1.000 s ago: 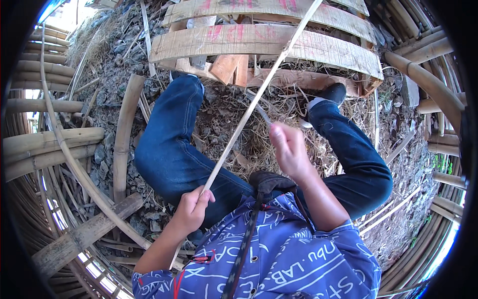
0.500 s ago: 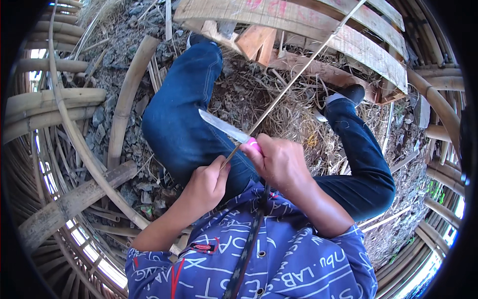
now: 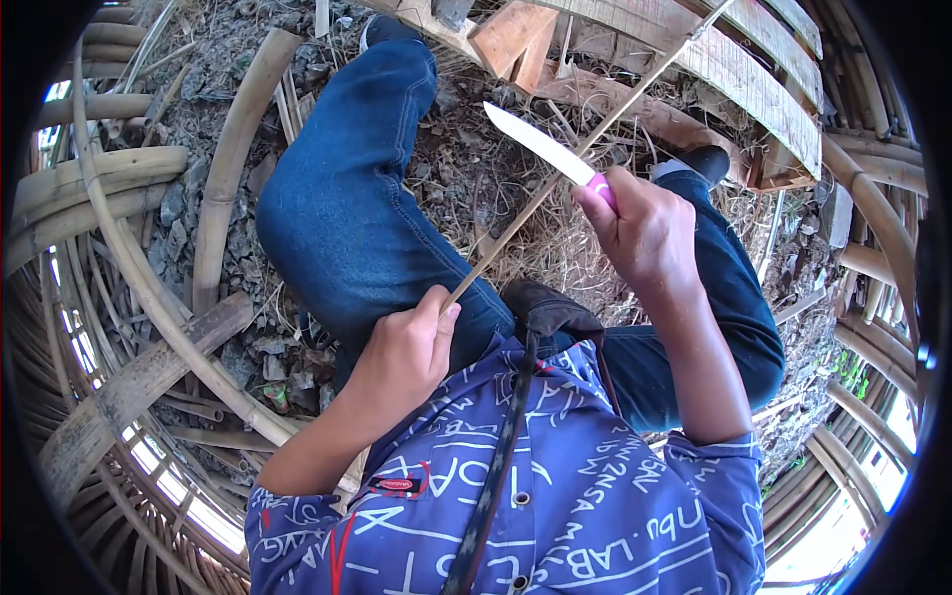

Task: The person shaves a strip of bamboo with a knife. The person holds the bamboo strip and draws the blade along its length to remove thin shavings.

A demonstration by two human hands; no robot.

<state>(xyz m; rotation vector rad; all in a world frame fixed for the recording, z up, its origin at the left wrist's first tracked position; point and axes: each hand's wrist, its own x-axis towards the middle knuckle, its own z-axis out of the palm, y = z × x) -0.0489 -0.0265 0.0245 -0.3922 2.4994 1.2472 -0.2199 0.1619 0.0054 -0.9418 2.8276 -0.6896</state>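
A long thin bamboo strip (image 3: pixel 513 228) runs slantwise from my lap up to the far right. Its near end is pinched by my left hand (image 3: pixel 409 342), thumb and fingers closed on it over my thigh. My right hand (image 3: pixel 645 223) grips a knife by its pink handle (image 3: pixel 602 190). The knife's bright blade (image 3: pixel 535 144) points up and left and crosses the strip about midway along. Whether the edge touches the strip I cannot tell. Farther off, the strip passes over a slatted wooden pallet (image 3: pixel 739 89).
A thick bamboo pole (image 3: pixel 238 164) leans over stony ground at left, with a cut log (image 3: pixel 149 382) nearer. Curved bamboo walls stand on both sides. Thin shavings (image 3: pixel 595 263) litter the ground between my legs. A dark pouch (image 3: pixel 550 309) lies at my waist.
My right hand has moved the knife away from my left hand, up and right along the strip. My left hand still holds the strip in nearly the same place.
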